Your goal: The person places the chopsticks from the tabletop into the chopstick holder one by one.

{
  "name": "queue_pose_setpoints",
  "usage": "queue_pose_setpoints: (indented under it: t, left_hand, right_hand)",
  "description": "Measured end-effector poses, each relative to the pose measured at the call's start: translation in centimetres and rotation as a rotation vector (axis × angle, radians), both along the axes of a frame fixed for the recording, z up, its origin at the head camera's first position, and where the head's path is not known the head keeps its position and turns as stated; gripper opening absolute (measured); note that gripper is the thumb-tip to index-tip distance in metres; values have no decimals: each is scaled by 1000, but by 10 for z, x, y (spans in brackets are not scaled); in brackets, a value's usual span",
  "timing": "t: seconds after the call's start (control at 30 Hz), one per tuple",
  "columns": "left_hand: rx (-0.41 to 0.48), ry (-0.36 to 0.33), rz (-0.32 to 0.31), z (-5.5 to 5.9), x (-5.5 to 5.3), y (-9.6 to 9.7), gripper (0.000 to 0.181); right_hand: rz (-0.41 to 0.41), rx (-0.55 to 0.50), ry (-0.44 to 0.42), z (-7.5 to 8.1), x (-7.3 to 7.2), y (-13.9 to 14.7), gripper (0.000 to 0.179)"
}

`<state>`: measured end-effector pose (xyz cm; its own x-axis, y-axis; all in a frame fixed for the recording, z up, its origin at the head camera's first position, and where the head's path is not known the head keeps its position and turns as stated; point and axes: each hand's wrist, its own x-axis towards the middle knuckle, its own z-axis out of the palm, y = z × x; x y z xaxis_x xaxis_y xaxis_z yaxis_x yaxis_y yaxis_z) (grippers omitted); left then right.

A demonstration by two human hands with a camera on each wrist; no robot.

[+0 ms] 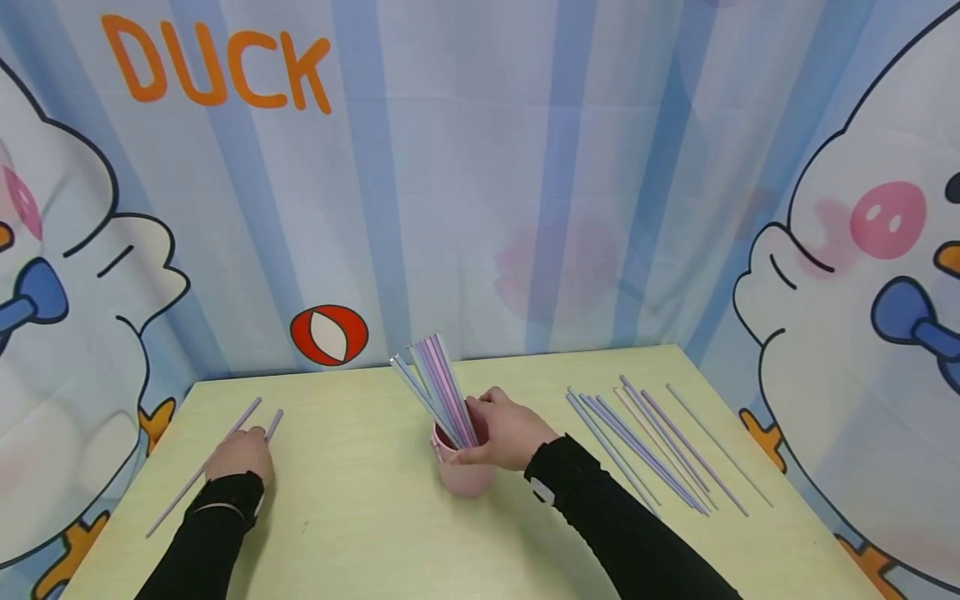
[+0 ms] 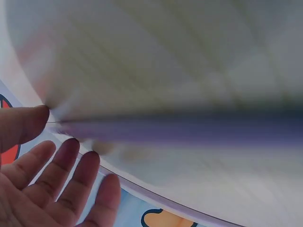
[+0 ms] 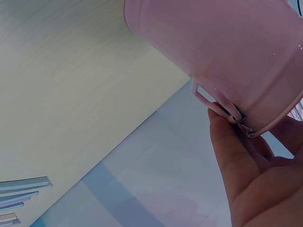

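Note:
At the left of the table my left hand [image 1: 242, 454] reaches down over two purple straws, one straw [image 1: 180, 493] running along its left side and the other [image 1: 275, 423] poking out past the fingers. In the left wrist view the thumb and fingers are spread apart, with a blurred purple straw [image 2: 189, 132] ending between them. My right hand [image 1: 517, 433] grips the rim of a pink metal cup [image 1: 467, 482] at the table's middle. A bundle of blue, pink and purple straws [image 1: 442, 383] leans leftward in it. The right wrist view shows fingers beside the cup's small handle [image 3: 206, 97].
Several blue, purple and pale straws [image 1: 645, 450] lie fanned out on the right of the light wooden table [image 1: 360, 542]. Behind the table's back edge hangs a striped blue curtain [image 1: 480, 208] with duck prints.

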<state>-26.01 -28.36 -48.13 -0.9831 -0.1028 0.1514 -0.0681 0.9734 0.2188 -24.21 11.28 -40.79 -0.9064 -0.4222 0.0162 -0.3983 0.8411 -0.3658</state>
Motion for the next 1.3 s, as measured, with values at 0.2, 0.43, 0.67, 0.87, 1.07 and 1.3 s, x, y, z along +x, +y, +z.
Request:
queue_pose_setpoints:
  t: [0.2, 0.43, 0.67, 0.87, 1.07, 1.3]
  left_hand:
    - [29, 12, -19, 1, 0, 5, 12]
    - [69, -35, -21, 0, -1, 17, 23]
    - [77, -71, -67, 5, 1, 35, 32]
    - [113, -76, -81, 9, -3, 47, 47]
    - [186, -78, -95, 21, -9, 53, 52]
    - [266, -31, -124, 48, -8, 63, 52]
  right_hand:
    - [2, -8, -6, 1, -1, 0, 89]
    - [-2, -10, -3, 0, -1, 0, 89]
    - [-1, -10, -4, 0, 0, -1, 86]
    - [3, -14, -2, -1, 0, -2, 85]
    - [-2, -10, 2, -2, -1, -2, 88]
    - [-5, -17, -6, 0, -1, -1, 90]
